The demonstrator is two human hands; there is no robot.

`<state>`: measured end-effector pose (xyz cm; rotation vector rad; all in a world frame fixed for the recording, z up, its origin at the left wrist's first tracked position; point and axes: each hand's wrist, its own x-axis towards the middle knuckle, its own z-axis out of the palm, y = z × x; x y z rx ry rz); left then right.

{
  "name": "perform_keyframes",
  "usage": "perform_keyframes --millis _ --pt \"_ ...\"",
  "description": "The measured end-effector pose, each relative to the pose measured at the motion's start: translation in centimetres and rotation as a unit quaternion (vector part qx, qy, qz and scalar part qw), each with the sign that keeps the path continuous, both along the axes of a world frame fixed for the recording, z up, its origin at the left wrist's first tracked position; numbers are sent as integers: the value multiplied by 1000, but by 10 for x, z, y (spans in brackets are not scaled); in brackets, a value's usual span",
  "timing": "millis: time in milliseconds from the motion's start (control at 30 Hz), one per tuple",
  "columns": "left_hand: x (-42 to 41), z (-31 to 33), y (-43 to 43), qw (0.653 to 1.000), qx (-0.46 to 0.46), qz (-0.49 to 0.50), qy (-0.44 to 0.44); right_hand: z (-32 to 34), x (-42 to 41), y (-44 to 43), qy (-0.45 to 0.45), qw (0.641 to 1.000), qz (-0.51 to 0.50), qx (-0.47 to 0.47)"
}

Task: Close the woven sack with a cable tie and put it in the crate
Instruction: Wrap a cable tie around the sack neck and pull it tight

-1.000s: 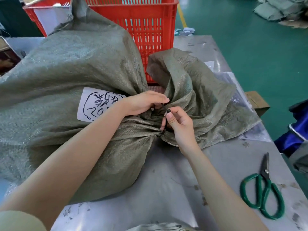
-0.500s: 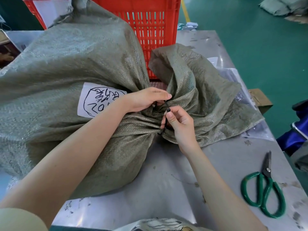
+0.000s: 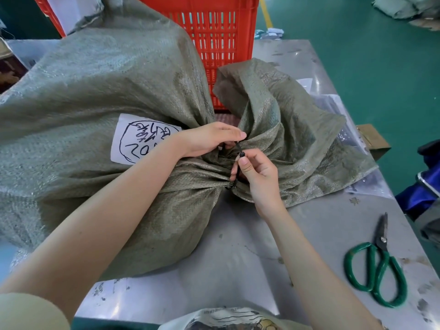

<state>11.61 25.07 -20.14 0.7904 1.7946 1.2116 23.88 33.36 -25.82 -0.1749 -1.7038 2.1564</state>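
Note:
A big grey-green woven sack (image 3: 95,96) lies on the metal table (image 3: 238,246), filling the left half of the view, with a white handwritten label (image 3: 138,139) on it. Its neck is bunched at the centre and the loose mouth fans out to the right. A thin black cable tie (image 3: 240,152) wraps the neck. My left hand (image 3: 209,139) pinches the tie's strap above the neck. My right hand (image 3: 258,172) holds the tie's head end between thumb and fingers. The red slatted crate (image 3: 221,32) stands behind the sack.
Green-handled scissors (image 3: 378,267) lie on the table at the right. Clear plastic sheets (image 3: 338,106) and paper lie under the sack's mouth. A cardboard piece (image 3: 373,139) sits off the table's right edge, above the green floor (image 3: 369,67). More grey sacks (image 3: 409,8) lie far right.
The strap has slid a little further through the tie's head, and both hands have shifted slightly. The sack stays where it was.

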Motion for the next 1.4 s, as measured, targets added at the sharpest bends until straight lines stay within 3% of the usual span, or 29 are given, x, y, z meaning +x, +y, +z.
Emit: perform_keyframes --millis 433,633,833,1033,1267,1400 --pt "7 3 -1 995 -39 -85 37 0 -2 -5 -5 1000 -16 -19" --pt "11 2 0 993 -62 -98 34 1 -5 -6 -38 997 -42 -49" --pt "5 3 -4 986 -27 -158 50 5 -3 -6 -101 990 -84 -43" --pt "1 -1 -4 985 -33 -154 75 17 -1 -1 -133 978 -29 -157" --pt "2 4 -5 985 -37 -140 94 27 10 -2 -138 986 -12 -93" --pt "2 7 -6 969 -72 -146 187 27 21 -9 -162 983 -30 -86"
